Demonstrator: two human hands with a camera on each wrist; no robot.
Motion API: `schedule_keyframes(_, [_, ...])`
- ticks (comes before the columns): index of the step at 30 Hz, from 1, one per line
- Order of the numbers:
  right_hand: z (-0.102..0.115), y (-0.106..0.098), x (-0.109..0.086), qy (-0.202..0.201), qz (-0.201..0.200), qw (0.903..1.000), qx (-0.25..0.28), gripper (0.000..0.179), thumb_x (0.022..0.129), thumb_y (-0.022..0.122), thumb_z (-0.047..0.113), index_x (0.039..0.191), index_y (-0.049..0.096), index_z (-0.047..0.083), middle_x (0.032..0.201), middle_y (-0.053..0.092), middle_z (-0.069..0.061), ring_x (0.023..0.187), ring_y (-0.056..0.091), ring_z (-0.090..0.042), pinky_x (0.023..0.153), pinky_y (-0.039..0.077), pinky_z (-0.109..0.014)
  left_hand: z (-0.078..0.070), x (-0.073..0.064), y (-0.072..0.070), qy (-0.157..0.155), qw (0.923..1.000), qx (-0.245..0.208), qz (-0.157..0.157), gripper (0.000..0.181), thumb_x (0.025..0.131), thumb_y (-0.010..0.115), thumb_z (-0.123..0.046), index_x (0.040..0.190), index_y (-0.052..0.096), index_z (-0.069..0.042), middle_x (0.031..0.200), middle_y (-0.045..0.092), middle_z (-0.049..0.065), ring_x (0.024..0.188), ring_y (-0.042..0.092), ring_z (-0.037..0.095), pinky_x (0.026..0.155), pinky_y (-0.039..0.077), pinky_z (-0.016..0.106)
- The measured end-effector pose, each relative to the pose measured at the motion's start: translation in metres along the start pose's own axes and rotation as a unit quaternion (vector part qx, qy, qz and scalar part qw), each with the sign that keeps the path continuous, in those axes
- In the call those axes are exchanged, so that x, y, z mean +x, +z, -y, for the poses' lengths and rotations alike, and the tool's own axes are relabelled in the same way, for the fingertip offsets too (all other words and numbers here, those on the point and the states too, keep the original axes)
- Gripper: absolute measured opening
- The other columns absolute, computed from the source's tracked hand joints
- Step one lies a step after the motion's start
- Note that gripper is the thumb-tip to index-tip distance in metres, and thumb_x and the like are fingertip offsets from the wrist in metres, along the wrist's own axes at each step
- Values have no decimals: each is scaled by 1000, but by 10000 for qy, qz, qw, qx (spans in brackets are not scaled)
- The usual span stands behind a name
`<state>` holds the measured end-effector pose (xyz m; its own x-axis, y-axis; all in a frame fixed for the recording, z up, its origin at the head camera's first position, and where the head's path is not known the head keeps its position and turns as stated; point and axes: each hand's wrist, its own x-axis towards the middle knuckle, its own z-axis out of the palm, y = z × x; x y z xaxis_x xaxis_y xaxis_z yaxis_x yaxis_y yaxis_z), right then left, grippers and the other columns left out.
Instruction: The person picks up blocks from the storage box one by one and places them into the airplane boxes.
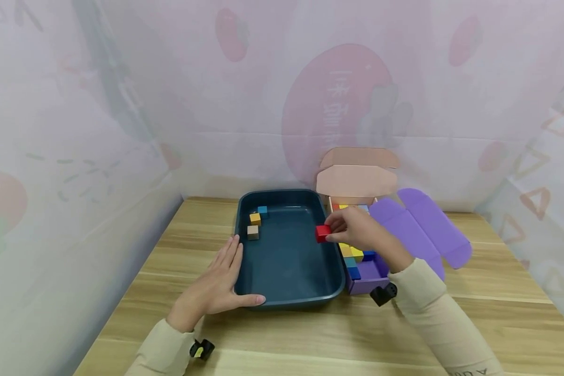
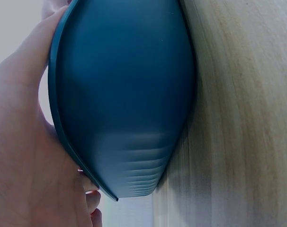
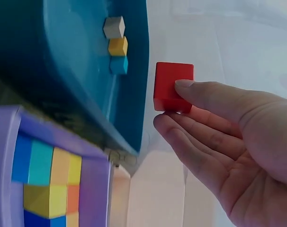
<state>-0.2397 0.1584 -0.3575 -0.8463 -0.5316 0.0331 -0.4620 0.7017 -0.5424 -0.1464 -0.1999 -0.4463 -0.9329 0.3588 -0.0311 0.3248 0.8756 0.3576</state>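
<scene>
Between the thumb and fingers of my right hand (image 1: 357,228) a red cube (image 1: 322,233) is pinched, held over the right side of a dark teal tray (image 1: 286,271). The right wrist view shows the red cube (image 3: 173,86) with the thumb on one face and fingers beneath. My left hand (image 1: 218,284) rests on the tray's near left corner, fingers straight along the rim and thumb across the front edge. Inside the tray, along its left wall, stand a blue cube (image 1: 262,211), a yellow cube (image 1: 255,219) and a plain wooden cube (image 1: 253,232).
Right of the tray stands an open purple box (image 1: 368,285) holding several coloured cubes (image 1: 350,262), partly hidden by my right hand. Its purple flaps (image 1: 423,230) spread to the right, and a tan cardboard flap (image 1: 356,180) rises behind. Wooden tabletop (image 1: 489,292) lies underneath; patterned cloth hangs around.
</scene>
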Motion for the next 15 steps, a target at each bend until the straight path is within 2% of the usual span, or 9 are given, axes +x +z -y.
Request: schedule_keyframes(15, [-41,-10,-37,297,-140,9994,-53,25,94,81,11,115,75,-2,105,81,-13,96,79,-26,87,66,-42,3,0,-1,-24,10000,-9,-41,138,80,63,-88,168,7,1,179,-5,18,167,-2,39,134,12,62])
